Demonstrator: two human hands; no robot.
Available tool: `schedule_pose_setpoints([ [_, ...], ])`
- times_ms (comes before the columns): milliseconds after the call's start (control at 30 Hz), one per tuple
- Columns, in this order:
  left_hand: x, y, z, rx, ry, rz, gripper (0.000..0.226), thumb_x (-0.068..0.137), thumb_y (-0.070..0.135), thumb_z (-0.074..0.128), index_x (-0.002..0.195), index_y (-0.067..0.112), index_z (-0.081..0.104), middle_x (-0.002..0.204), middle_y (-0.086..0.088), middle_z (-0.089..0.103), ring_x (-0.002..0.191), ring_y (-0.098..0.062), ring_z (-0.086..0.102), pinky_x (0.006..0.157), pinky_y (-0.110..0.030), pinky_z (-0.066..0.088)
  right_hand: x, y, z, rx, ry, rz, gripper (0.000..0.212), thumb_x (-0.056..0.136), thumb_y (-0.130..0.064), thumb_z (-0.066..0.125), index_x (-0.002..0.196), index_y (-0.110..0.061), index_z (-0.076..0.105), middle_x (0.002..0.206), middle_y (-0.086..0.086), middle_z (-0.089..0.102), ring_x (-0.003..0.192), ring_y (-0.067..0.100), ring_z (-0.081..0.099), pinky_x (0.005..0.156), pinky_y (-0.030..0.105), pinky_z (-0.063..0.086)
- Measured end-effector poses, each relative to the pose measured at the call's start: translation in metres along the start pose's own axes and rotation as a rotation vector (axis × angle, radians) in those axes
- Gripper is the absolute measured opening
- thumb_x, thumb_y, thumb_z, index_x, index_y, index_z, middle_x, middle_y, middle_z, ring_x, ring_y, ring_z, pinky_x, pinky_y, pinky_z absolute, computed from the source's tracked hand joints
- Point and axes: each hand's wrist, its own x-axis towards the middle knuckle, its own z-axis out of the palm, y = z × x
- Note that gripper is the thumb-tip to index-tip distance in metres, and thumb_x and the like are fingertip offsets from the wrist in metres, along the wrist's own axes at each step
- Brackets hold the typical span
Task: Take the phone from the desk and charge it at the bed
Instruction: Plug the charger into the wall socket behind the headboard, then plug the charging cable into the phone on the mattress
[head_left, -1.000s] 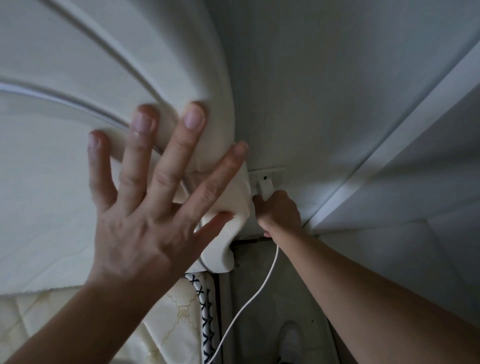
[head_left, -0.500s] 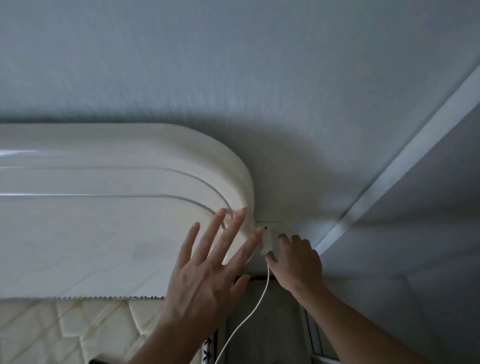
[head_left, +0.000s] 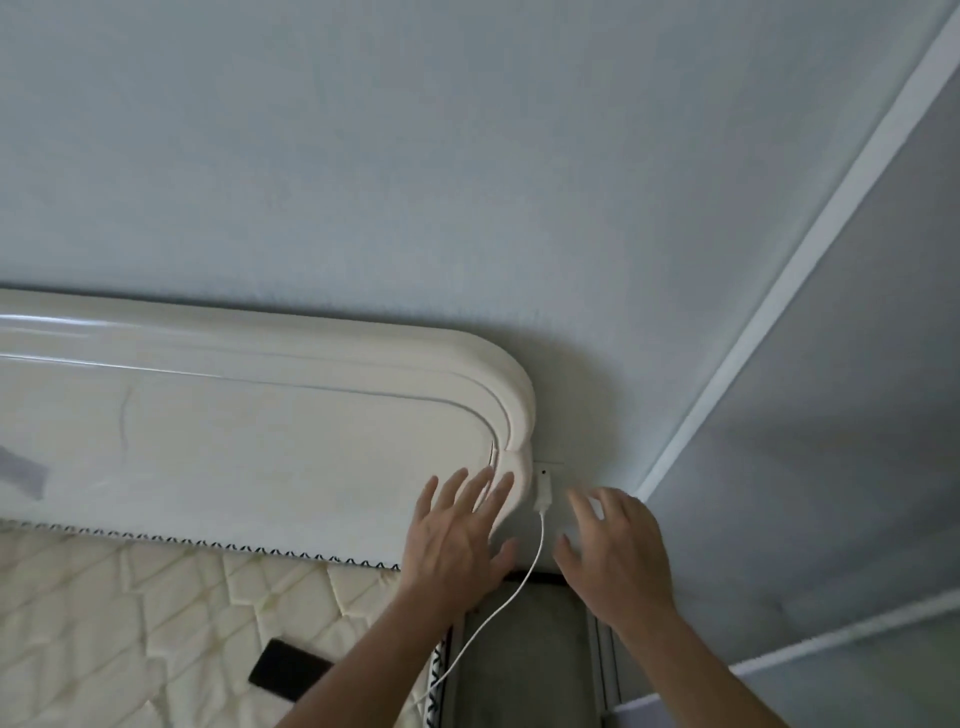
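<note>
White charger (head_left: 542, 486) now sits plugged in beside the headboard (head_left: 260, 441), my right hand (head_left: 615, 553) off it, both hands spread empty, left hand (head_left: 457, 535) alongside, so I judge the phone (head_left: 288, 671) below comes next.

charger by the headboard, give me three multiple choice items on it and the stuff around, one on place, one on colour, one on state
1. Where does the charger sit?
A. on the wall just right of the headboard
B. on the mattress
C. in the left hand

2. What colour is the cable?
A. black
B. white
C. red

3. What is the right hand doing?
A. gripping the charger
B. holding the phone
C. open, fingers spread, off the charger

Answers:
1 A, it stands at the wall beside the headboard's rounded corner.
2 B, the cable hangs white from the charger, between the left hand and the right hand.
3 C, a gap shows between hand and charger; the phone lies dark on the mattress.
</note>
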Motion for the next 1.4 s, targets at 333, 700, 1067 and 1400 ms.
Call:
schedule_pose_setpoints([
  [333, -0.118, -0.064, -0.022, 0.000, 0.104, -0.368, 0.068, 0.079, 0.059, 0.050, 0.142, 0.032, 0.050, 0.138, 0.003, 0.061, 0.127, -0.025, 0.057, 0.106, -0.051, 0.046, -0.022, -0.127, 0.002, 0.108, -0.040, -0.300, 0.050, 0.080, -0.041, 0.056, 0.124, -0.018, 0.059, 0.115, 0.010, 0.066, 0.109, 0.030, 0.059, 0.095, 0.046, 0.049],
  [700, -0.245, -0.132, -0.041, 0.049, 0.167, -0.899, 0.066, 0.083, 0.058, 0.049, 0.144, 0.032, 0.046, 0.143, 0.002, 0.056, 0.131, -0.023, 0.051, 0.110, -0.049, 0.040, -0.041, -0.278, 0.035, 0.207, -0.162, -0.794, 0.045, 0.081, -0.038, 0.060, 0.122, -0.019, 0.062, 0.115, 0.007, 0.067, 0.110, 0.028, 0.061, 0.099, 0.047, 0.049],
  [1067, -0.312, -0.149, -0.032, 0.056, 0.131, -1.330, 0.071, 0.085, 0.061, 0.049, 0.150, 0.033, 0.037, 0.151, 0.004, 0.048, 0.137, -0.020, 0.045, 0.113, -0.042, 0.037, -0.048, -0.355, 0.073, 0.249, -0.298, -1.140, 0.042, 0.078, -0.034, 0.067, 0.117, -0.018, 0.066, 0.109, 0.008, 0.068, 0.102, 0.027, 0.062, 0.095, 0.044, 0.050],
  [1400, -0.353, -0.188, 0.056, -0.111, 0.006, -1.510, 0.071, 0.088, 0.058, 0.052, 0.151, 0.036, 0.031, 0.156, 0.006, 0.040, 0.141, -0.021, 0.038, 0.115, -0.039, 0.032, -0.064, -0.388, 0.185, 0.217, -0.492, -1.225, 0.041, 0.079, -0.030, 0.063, 0.117, -0.016, 0.063, 0.110, 0.008, 0.066, 0.100, 0.028, 0.061, 0.090, 0.042, 0.050],
])
